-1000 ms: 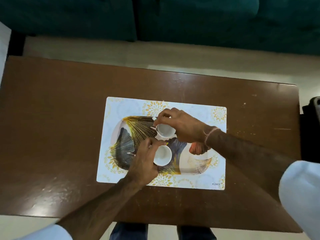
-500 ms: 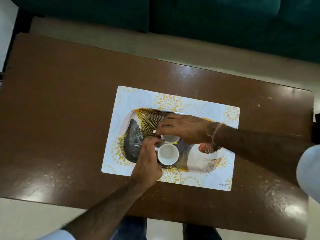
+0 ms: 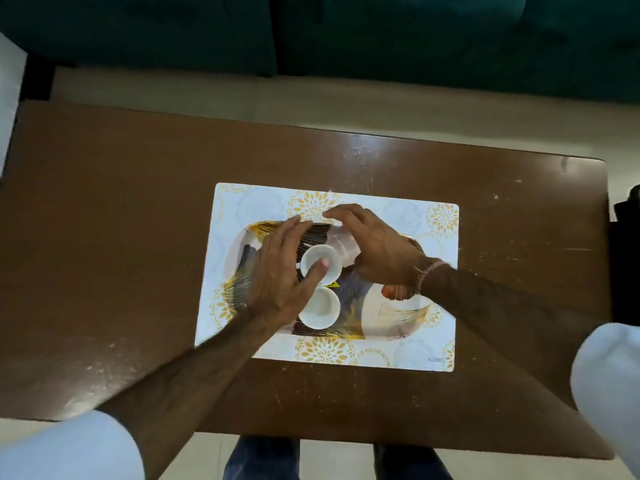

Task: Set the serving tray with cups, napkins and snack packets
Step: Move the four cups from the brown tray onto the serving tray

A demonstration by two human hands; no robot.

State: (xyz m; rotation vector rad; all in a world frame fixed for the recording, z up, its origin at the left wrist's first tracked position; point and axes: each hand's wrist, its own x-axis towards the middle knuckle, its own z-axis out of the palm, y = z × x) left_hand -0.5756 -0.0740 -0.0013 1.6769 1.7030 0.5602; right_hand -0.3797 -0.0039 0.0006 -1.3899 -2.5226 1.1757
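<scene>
An oval serving tray with a gold and dark leaf pattern lies on a white placemat. Two small white cups stand upright on it, close together: the far cup and the near cup. My left hand hovers over the tray's left half with fingers spread, its thumb lying over the far cup's rim. My right hand is open just right of the far cup, with its fingers reaching toward the tray's far rim. Neither hand grips a cup.
The placemat sits in the middle of a brown wooden table with scuffed patches. A dark green sofa stands beyond the far edge. A dark object is at the right edge of the view.
Both hands held the cups by their rims earlier; now the fingers have let go and spread open. The cups stand next to each other on the tray.
</scene>
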